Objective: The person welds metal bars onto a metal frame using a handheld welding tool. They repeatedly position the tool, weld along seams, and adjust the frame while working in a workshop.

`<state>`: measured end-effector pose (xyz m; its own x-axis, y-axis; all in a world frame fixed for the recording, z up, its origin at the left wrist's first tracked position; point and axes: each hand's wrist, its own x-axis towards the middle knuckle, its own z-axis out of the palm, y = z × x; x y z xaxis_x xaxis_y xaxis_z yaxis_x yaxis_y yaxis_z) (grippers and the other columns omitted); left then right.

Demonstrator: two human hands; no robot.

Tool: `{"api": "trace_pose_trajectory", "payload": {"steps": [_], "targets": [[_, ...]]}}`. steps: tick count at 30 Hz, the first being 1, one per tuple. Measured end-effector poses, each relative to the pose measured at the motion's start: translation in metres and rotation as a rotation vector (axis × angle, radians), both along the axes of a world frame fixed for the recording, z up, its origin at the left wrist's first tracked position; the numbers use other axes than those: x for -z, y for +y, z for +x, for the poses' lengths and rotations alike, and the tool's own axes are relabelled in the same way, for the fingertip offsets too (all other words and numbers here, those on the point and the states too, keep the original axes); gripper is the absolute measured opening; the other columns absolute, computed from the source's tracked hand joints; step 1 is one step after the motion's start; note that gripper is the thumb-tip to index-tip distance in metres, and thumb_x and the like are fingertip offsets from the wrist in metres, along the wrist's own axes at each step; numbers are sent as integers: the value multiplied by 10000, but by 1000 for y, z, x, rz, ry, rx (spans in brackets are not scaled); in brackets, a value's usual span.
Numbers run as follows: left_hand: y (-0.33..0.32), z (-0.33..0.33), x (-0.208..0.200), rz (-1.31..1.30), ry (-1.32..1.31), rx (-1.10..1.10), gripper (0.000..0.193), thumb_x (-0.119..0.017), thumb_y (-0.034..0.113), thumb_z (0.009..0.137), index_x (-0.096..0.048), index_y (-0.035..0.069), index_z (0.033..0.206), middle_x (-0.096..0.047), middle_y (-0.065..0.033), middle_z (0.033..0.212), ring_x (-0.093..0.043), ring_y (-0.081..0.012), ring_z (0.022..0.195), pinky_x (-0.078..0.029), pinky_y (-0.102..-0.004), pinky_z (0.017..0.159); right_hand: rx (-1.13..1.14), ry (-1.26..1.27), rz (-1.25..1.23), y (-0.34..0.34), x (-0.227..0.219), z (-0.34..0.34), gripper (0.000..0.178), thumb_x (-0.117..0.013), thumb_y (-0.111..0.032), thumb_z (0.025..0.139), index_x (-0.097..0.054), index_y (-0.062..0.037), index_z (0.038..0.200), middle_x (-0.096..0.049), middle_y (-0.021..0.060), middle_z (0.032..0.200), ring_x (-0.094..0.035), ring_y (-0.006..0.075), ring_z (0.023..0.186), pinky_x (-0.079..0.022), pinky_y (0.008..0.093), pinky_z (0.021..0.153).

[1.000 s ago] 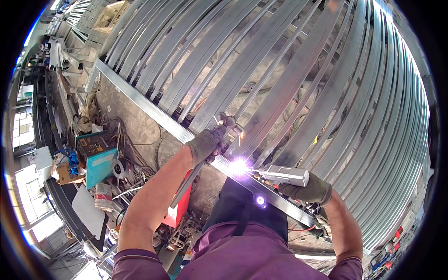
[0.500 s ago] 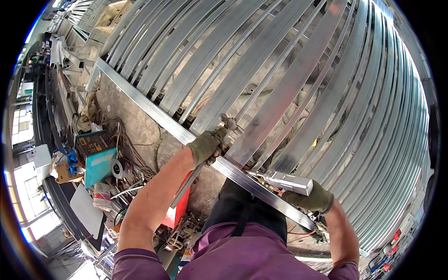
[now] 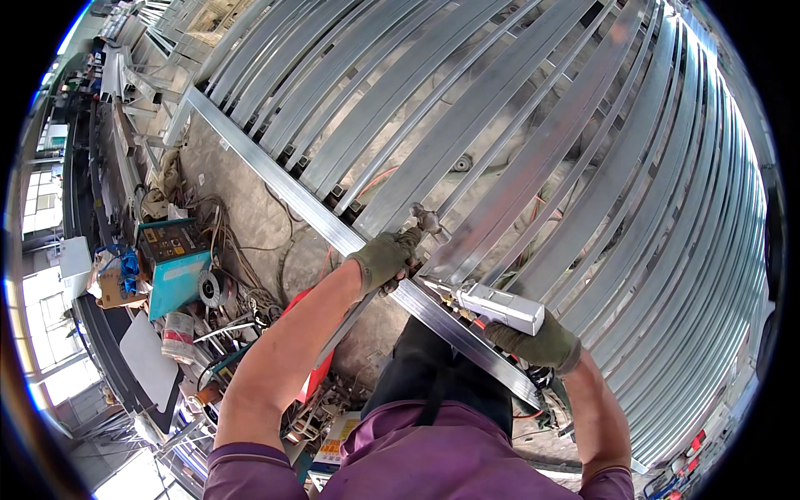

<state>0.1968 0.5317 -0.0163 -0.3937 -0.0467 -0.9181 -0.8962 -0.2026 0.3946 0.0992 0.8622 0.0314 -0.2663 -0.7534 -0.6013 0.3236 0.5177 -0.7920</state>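
Observation:
My left hand (image 3: 388, 260), in an olive work glove, is closed round a hammer (image 3: 428, 220) at the edge of the metal frame. The hammer's head lies past my fingers, over a wide flat bar (image 3: 492, 208). A grey handle-like length extends back below my wrist. My right hand (image 3: 537, 342), gloved alike, is wrapped round a boxy silver-white welding gun (image 3: 506, 308). Its thin nozzle points left, close to where the wide bar meets the frame's edge rail (image 3: 454, 329). The gun's grip is mostly hidden by my fingers.
Many parallel galvanized bars (image 3: 417, 117) fill the far and right side. At left stand a teal machine (image 3: 179, 282), a wire spool (image 3: 210, 287) and tangled cables (image 3: 242, 258). A red box (image 3: 313, 379) sits below my left forearm. Cables and loose scrap lie on the floor.
The welding gun in my right hand has moved left along the rail, its nozzle nearer my left hand. My left hand keeps its hold on the hammer. The whole view has shifted slightly.

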Motion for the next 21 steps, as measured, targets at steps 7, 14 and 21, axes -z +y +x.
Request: {"api": "trace_pose_trajectory", "payload": {"steps": [7, 14, 21], "targets": [[-2, -2, 3, -2, -40, 39, 700, -437, 692, 1155, -619, 56, 927, -494, 2, 556, -445, -131, 371, -411, -320, 375, 7, -59, 7, 3, 27, 11, 495, -893, -244, 999, -739, -42, 1423, -828, 113, 1303, -769, 149, 1177, -607, 320, 1042], [-2, -2, 1, -7, -14, 40, 723, -426, 712, 1148, -618, 53, 920, -497, 4, 555, -451, -132, 373, -413, -324, 379, -37, -20, 21, -1, 15, 8, 513, -907, -260, 986, -741, -54, 1426, -833, 103, 1288, -770, 143, 1146, -616, 330, 1009], [-3, 5, 4, -171, 204, 288, 671, -409, 662, 1178, -660, 83, 949, -523, -6, 611, -501, -134, 445, -427, -341, 431, -86, 14, 77, -1, 13, 8, 519, -889, -321, 993, -745, -67, 1422, -834, 111, 1275, -795, 180, 1149, -622, 326, 1002]]}}
